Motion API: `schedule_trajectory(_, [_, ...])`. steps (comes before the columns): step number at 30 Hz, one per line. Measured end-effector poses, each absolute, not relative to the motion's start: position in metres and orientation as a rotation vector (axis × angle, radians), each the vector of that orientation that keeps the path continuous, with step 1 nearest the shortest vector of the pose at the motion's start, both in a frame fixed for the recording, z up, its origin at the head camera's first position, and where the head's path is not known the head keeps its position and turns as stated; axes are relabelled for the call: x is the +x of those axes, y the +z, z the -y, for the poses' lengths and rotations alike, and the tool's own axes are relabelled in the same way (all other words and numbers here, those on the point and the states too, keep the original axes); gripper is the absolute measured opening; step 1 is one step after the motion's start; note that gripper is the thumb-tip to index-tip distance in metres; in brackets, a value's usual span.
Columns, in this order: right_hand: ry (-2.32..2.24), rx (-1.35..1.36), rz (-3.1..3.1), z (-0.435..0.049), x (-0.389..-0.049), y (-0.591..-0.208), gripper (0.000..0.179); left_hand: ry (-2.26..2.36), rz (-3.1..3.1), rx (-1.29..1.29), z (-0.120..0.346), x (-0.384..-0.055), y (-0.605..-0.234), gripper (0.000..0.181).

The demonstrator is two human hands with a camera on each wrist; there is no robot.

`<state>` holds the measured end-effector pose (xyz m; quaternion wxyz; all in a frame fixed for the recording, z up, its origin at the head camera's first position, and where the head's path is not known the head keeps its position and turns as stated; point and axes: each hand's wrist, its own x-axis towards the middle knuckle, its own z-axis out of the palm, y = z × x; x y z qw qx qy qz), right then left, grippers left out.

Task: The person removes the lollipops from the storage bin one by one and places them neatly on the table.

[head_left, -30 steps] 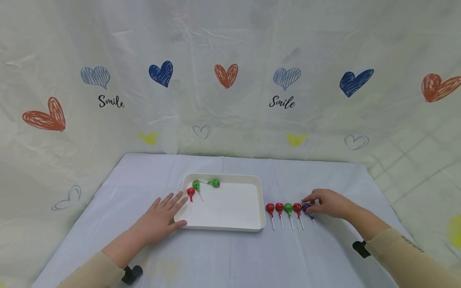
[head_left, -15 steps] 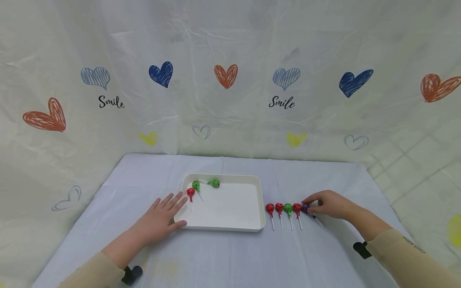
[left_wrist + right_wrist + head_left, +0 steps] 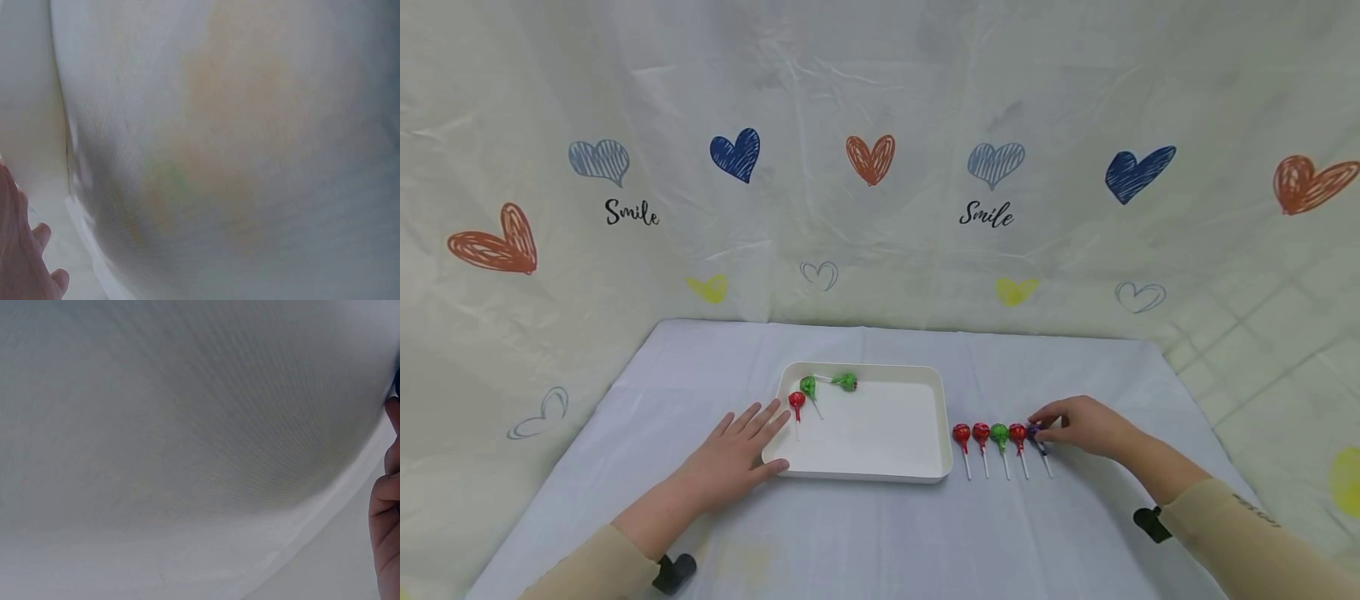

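My right hand (image 3: pixel 1090 425) pinches the head of a purple lollipop (image 3: pixel 1042 451) between thumb and fingers, at the right end of a row on the table. Left of it lie a red lollipop (image 3: pixel 1017 435), a green lollipop (image 3: pixel 999 435) and two more red ones, sticks towards me. My left hand (image 3: pixel 730 458) lies with fingers spread at the left side of a white tray (image 3: pixel 876 433), its fingertips and thumb over the rim. In the left wrist view, part of the left hand (image 3: pixel 25 256) shows; the right wrist view catches only some right fingers (image 3: pixel 387 506).
Inside the tray, at its back left, lie a red lollipop (image 3: pixel 797 401), a green lollipop (image 3: pixel 808 386) and another green lollipop (image 3: pixel 847 382) turned sideways. A white cloth (image 3: pixel 880 542) covers the table. Behind it hangs a sheet (image 3: pixel 925 108) printed with hearts.
The purple lollipop's stick swung out to the right, then back towards the row, nearer in line with the other sticks. Its head shifted slightly left. My left hand and the tray stay put.
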<state>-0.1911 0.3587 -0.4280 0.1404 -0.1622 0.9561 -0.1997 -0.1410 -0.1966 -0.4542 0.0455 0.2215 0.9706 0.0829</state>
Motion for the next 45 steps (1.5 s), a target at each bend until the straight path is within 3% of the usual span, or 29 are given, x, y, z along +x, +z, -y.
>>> schedule_trajectory(14, [-0.564,-0.498,-2.791,-0.363,-0.192,-0.426,0.038,0.257,-2.966,0.676,0.197,-0.141,-0.455,0.081])
schedule_trajectory(31, [-0.571,-0.485,-2.78,-0.361,-0.198,-0.416,0.036,0.249,-2.964,0.67,0.197,-0.14,-0.453,0.08])
schedule_trajectory(45, [-0.575,-0.526,-2.764,-0.327,-0.211,-0.393,0.041,0.252,-2.949,0.668,0.195,-0.141,-0.452,0.082])
